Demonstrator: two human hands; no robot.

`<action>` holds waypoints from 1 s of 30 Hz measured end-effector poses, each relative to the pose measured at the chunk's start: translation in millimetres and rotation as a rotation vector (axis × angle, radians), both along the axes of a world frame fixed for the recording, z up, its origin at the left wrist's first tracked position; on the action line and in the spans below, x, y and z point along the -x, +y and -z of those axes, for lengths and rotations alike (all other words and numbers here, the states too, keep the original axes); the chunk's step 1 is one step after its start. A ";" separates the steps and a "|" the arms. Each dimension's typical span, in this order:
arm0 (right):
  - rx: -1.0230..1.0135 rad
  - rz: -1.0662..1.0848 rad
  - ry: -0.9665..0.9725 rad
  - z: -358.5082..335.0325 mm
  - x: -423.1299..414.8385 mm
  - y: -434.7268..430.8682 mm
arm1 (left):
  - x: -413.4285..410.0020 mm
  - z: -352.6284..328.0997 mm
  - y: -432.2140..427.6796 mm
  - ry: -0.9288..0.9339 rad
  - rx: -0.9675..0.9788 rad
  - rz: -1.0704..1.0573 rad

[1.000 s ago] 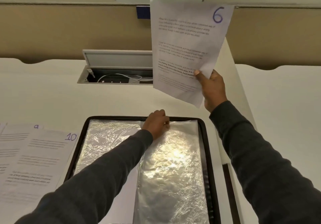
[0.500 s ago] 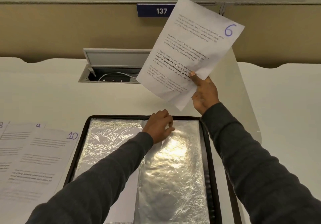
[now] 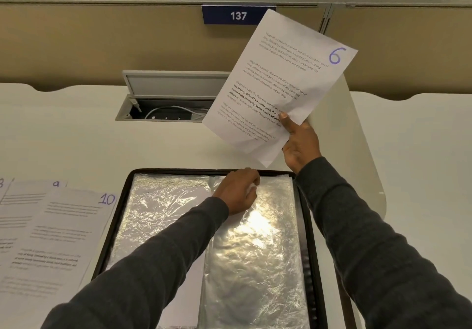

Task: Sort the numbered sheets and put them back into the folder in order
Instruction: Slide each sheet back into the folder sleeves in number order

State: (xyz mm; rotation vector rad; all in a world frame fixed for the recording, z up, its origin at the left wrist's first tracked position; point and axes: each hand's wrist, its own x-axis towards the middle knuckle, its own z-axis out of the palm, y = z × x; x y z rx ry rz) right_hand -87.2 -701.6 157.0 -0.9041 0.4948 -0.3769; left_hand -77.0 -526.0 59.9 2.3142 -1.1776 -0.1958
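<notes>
From the head camera, the right hand [image 3: 301, 145] holds up a thin white printed sheet [image 3: 281, 81]. The thumb presses its front near the lower corner and the other fingers are curled behind it. The sheet is tilted, lifted off the worktop [image 3: 76, 137], and has a purple handwritten 6 in its top corner and a slight crease by the thumb.

Below it an open folder [image 3: 112, 229] with a dark rounded rim lies flat on the pale, smooth worktop. Its pages are glossy, crinkled clear plastic sleeves [image 3: 255, 252] that catch the light. The left hand [image 3: 238, 190] rests at the top edge of the right-hand sleeve with its fingers bent. Whether they pinch the plastic cannot be told.

Left of the folder, overlapping sheets lie fanned on the worktop. The sheet marked 10 [image 3: 58, 239] is on top and just beside the rim, with the sheet marked 9 [image 3: 30, 193] under it.

Farther back a grey metal cable hatch [image 3: 168, 109] stands open with a white cable inside. Behind it is a beige partition [image 3: 102, 42] with a blue plate [image 3: 238, 16] reading 137. A white divider [image 3: 357, 150] with a rounded corner stands at the right.
</notes>
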 end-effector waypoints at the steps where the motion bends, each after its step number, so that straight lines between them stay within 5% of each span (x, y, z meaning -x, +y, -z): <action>1: 0.006 0.001 0.002 0.5 0.0 0.0 | 0.2 1.4 -1.8 -0.017 0.001 0.011; 8: 0.007 -0.012 -0.019 3.8 0.0 -1.1 | 5.0 3.5 -14.9 -0.144 -0.065 0.038; 14: -0.004 0.003 0.010 13.4 2.2 0.7 | 13.0 -1.2 -10.9 0.041 -0.036 -0.011; 20: -0.030 0.003 0.023 22.0 7.4 3.8 | 14.7 -2.6 -9.2 -0.055 -0.017 -0.020; 30: 0.067 -0.065 0.233 50.4 25.1 6.0 | 14.0 -1.8 -7.3 -0.138 0.034 -0.117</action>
